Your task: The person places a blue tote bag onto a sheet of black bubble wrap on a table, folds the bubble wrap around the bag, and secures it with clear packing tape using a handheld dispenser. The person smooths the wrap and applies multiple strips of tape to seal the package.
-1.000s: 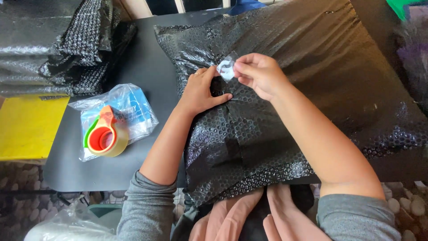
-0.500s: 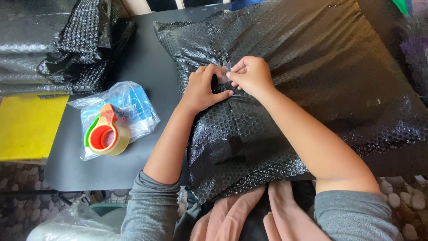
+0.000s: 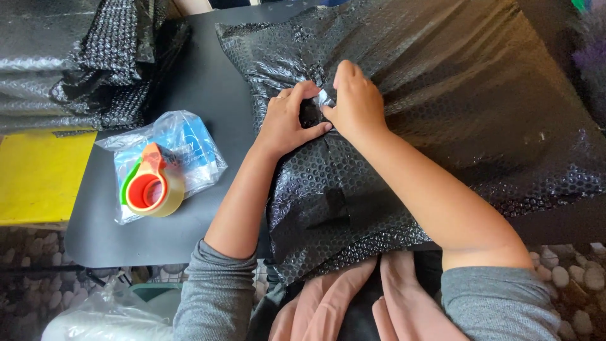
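Observation:
A large parcel wrapped in black bubble wrap (image 3: 442,107) lies across the dark table (image 3: 208,88) and over my lap. My left hand (image 3: 287,120) rests flat on the wrap, fingers bent, holding down a gathered fold. My right hand (image 3: 355,101) presses a small piece of clear tape (image 3: 324,99) onto the same fold, right beside the left fingers. Both hands touch the wrap near the parcel's middle.
A tape dispenser with an orange and green core (image 3: 151,186) sits on a clear plastic bag (image 3: 183,148) left of my arm. More folded black bubble wrap (image 3: 88,63) is stacked at the far left. A yellow sheet (image 3: 38,173) lies by the table's left edge.
My right hand, which held the piece of clear tape up above the wrap, has come down and presses it onto the fold. My left hand has stayed on the wrap.

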